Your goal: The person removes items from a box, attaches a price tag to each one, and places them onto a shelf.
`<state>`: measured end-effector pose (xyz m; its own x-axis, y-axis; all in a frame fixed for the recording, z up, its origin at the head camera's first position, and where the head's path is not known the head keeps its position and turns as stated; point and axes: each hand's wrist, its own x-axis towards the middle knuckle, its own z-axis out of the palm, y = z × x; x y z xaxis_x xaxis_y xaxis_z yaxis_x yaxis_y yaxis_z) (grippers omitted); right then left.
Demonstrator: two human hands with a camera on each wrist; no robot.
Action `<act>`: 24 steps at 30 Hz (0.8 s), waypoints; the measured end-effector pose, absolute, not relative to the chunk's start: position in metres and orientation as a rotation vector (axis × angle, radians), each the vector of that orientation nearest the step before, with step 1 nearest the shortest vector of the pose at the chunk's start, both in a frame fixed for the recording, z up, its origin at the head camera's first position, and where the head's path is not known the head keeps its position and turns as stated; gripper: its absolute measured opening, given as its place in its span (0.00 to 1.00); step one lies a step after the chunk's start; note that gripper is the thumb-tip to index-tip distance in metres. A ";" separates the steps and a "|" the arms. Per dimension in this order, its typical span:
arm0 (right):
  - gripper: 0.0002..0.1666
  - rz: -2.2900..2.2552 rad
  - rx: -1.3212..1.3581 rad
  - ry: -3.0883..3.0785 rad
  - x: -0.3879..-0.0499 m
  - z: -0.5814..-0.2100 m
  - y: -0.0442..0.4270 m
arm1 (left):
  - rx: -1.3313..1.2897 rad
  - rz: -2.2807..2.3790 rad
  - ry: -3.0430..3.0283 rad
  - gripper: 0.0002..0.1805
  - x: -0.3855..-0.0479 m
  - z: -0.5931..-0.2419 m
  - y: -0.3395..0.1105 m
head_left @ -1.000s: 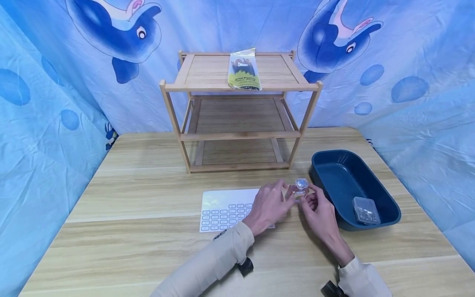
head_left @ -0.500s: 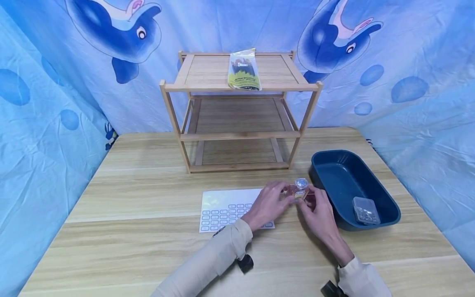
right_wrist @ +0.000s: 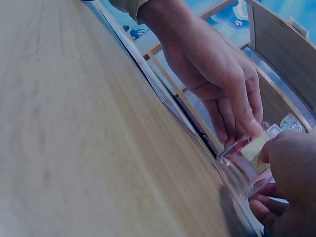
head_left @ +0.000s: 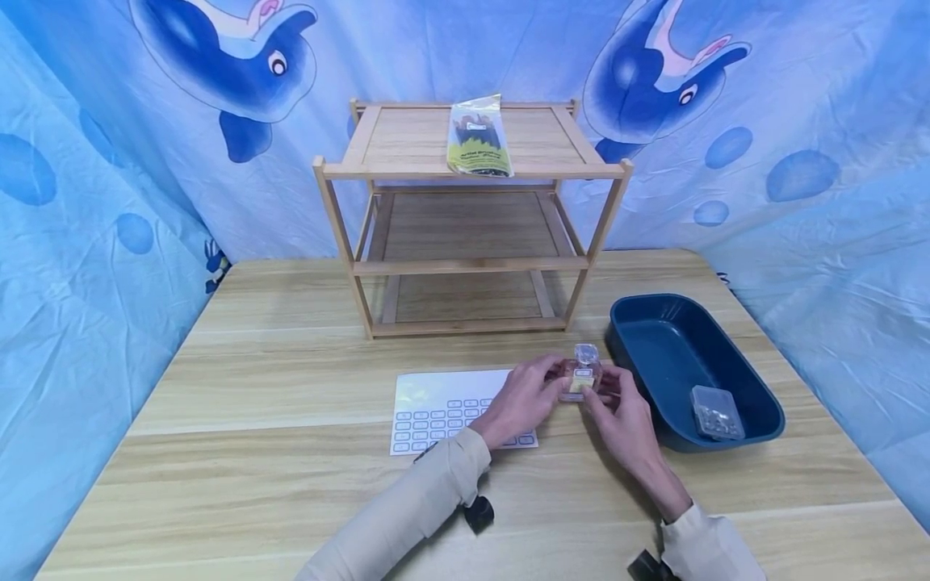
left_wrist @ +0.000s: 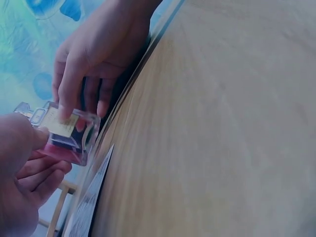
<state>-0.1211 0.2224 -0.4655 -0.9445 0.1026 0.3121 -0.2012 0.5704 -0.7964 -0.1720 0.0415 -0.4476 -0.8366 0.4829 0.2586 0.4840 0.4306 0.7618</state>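
Observation:
A small clear perfume bottle with a faceted stopper, pinkish contents and a yellowish front label is held between both hands, left of the dark basin. My left hand grips its left side, thumb at the front. From the other side my right hand pinches it, with the thumb on the label. In the left wrist view the bottle shows its thick glass edge, with fingers curled behind it. Its base sits close to the tabletop; whether it touches I cannot tell. A white sheet printed with small boxes lies partly under my left forearm and hand.
On the right stands a dark blue basin with a clear plastic case of small pieces inside. A three-tier wooden rack stands at the back, bearing an artist brush packet on top. Blue dolphin curtains surround the wooden table.
The bottle has turned and tipped more upright, so its label now faces the head camera. Both hands keep hold of it, with small shifts of the fingers.

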 end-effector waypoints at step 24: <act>0.23 1.533 0.285 -2.303 -0.117 -0.462 0.219 | -0.996 -1.551 -2.638 0.25 -0.171 -0.441 0.015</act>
<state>-0.1171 0.2186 -0.4617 -0.9153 0.0305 0.4015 -0.3586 0.3917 -0.8473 -0.1711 0.0145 -0.4407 -0.8058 0.5435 0.2351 0.4696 0.3447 0.8128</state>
